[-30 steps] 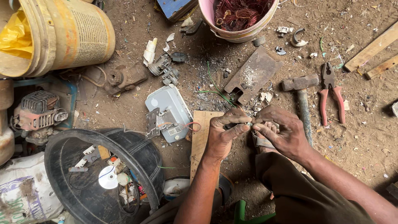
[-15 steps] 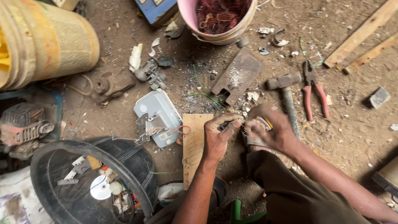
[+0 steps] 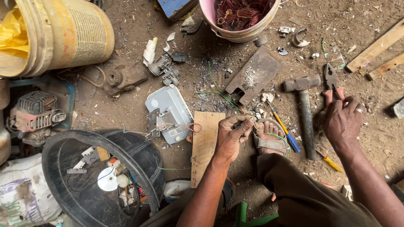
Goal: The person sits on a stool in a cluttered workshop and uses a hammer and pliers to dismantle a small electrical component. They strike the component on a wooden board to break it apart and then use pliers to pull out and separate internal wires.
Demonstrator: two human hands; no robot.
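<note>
My left hand is closed around a small dark metal part with thin wires, held just above a sandalled foot and beside a wooden board. My right hand, with a ring on one finger, lies over the red handles of a pair of pliers on the dirt. A hammer lies between the two hands. A screwdriver with a blue handle rests next to the foot.
A rusty flat metal plate, a grey electrical box, a pink bucket of reddish wire, a yellow drum, a small engine and a black tub of scrap surround me. Wooden slats lie at right.
My right hand left the part near my left hand and moved right onto the pliers. My left hand stays by the foot, still holding the part.
</note>
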